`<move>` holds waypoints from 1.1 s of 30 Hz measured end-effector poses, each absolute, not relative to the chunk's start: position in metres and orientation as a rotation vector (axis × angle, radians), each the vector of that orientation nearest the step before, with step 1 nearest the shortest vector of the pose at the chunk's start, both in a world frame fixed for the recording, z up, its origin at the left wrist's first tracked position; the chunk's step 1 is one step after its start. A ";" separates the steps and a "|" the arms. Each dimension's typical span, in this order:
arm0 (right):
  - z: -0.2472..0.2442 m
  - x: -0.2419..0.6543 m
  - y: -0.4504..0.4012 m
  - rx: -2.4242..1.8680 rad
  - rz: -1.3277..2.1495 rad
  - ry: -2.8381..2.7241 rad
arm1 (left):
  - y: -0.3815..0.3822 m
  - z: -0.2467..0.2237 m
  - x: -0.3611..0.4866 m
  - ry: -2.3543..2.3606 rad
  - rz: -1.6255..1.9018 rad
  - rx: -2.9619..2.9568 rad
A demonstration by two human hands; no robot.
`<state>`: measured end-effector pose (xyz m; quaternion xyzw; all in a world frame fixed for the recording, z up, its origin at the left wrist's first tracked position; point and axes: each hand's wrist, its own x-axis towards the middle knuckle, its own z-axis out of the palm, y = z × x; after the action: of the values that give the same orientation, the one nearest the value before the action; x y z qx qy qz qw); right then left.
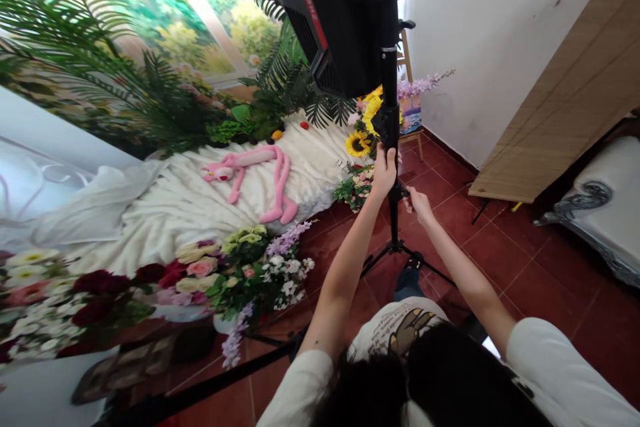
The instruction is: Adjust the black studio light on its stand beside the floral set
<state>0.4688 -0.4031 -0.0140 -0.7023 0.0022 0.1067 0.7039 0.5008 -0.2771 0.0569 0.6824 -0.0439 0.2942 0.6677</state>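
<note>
A black light stand (pixel 394 213) rises from spread tripod legs on the floor, with a large black studio light (pixel 335 20) on top. My left hand (pixel 385 170) is wrapped round the stand's pole, below a clamp. Lower and to the right, my right hand (pixel 418 204) has its fingers closed at a small knob on the pole's right side; the knob is mostly hidden by the fingers.
A pink plush toy (pixel 255 159) lies on a white draped cloth (pixel 180 203) at the left. Flowers (pixel 200 270) stand in front of it; sunflowers (pixel 358 144) are behind the pole. A wooden panel (pixel 555 87) and white sofa (pixel 610 193) are at the right. Another black pole (pixel 210 380) crosses the lower left.
</note>
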 end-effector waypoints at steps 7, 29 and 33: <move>0.004 0.479 -0.416 -1.063 0.761 -0.090 | -0.278 0.060 0.499 -0.113 0.675 1.531; -0.016 0.471 -0.413 -2.402 -0.316 -0.464 | -0.275 0.061 0.498 -0.156 0.655 1.590; -0.021 0.481 -0.412 -2.279 -0.225 -0.466 | -0.274 0.059 0.499 -0.159 0.662 1.596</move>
<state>0.4810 -0.4115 -0.0214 -0.8973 -0.1835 -0.0885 0.3917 0.4986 -0.2739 0.0591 0.7018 -0.0697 0.2909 0.6466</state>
